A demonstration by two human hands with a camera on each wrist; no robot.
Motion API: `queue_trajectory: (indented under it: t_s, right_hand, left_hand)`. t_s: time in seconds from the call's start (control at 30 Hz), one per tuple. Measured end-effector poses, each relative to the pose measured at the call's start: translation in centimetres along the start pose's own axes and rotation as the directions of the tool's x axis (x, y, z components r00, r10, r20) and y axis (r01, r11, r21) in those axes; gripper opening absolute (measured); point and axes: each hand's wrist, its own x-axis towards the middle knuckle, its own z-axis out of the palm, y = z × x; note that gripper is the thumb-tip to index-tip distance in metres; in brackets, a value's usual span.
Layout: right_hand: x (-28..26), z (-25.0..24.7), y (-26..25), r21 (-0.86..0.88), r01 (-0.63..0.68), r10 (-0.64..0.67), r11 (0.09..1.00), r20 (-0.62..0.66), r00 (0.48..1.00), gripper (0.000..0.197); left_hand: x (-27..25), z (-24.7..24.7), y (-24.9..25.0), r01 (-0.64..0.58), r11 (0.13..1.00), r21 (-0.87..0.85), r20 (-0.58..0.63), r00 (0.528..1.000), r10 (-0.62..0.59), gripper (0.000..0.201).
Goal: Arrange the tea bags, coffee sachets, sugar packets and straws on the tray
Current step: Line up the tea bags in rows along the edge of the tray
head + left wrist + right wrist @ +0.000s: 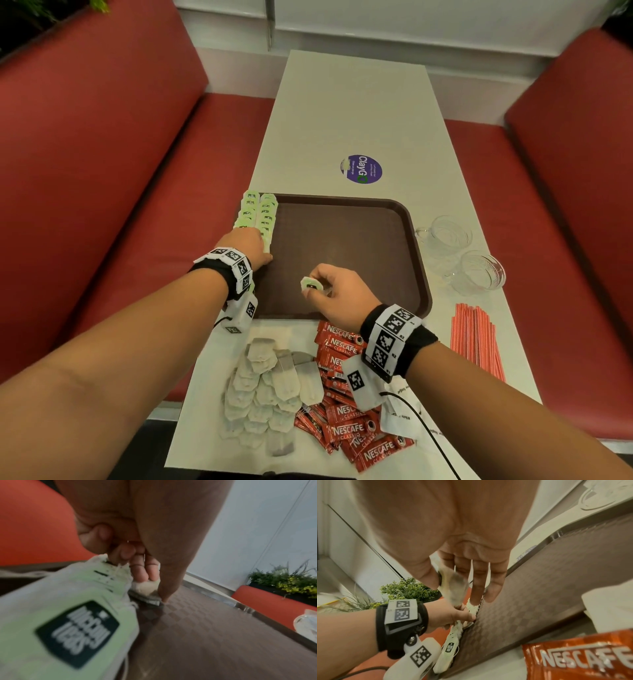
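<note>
The right hand (334,291) hangs over the near middle of the brown tray (394,212), pinching one green-tagged tea bag (311,285) between thumb and fingers. Over at the tray's left edge the left hand (251,245) has its fingers down on the near end of two overlapping rows of tea bags (262,214); one finger presses straight onto the tray, the others curl over a bag, though whether they actually grip it I cannot tell. So the tea-bag rows look well started but hardly finished, I'd say: a big heap of tea bags (265,387) sits near the counter's (352,113) near edge. Beside it the red coffee sachets (346,404) lie scattered, untouched, and the red straws (474,339) lie bundled by the right edge. White packets peek out under the right wrist, possibly sugar. Most of the job remains.
</note>
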Motion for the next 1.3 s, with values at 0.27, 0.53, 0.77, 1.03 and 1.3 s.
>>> queue_trajectory:
  t_s: [0.27, 0.53, 0.77, 1.03, 1.3]
  right_hand:
    - [1.0, -0.6, 0.7, -0.023, 0.069, -0.070, 0.997, -0.045, 0.997, 0.008]
    - [1.6, 0.7, 0.4, 0.055, 0.101, -0.100, 0.993, -0.007, 0.995, 0.011]
    - [-0.1, 1.1, 1.1, -0.105, 0.130, -0.092, 0.986, 0.307, 0.947, 0.020]
    - [-2.5, 2.1, 0.7, -0.380, 0.302, 0.030, 0.874, 0.663, 0.748, 0.032]
    - [-3.5, 3.5, 2.1, -0.456, 0.431, -0.019, 0.779, 0.669, 0.743, 0.050]
  left_hand:
    - [-4.9, -2.3, 0.8, -0.324, 0.766, -0.556, -0.053, 0.933, 0.356, 0.018]
    - [-7.9, 0.1, 0.4, -0.408, 0.717, -0.565, -0.075, 0.891, 0.447, 0.017]
    - [-4.4, 0.5, -2.7, -0.050, 0.931, -0.361, -0.096, 0.995, 0.016, 0.026]
    - [-1.5, 1.7, -2.3, 0.210, 0.910, -0.359, -0.085, 0.963, -0.256, 0.024]
    - [-1.1, 1.9, -1.5, 0.175, 0.936, -0.304, -0.121, 0.968, -0.221, 0.015]
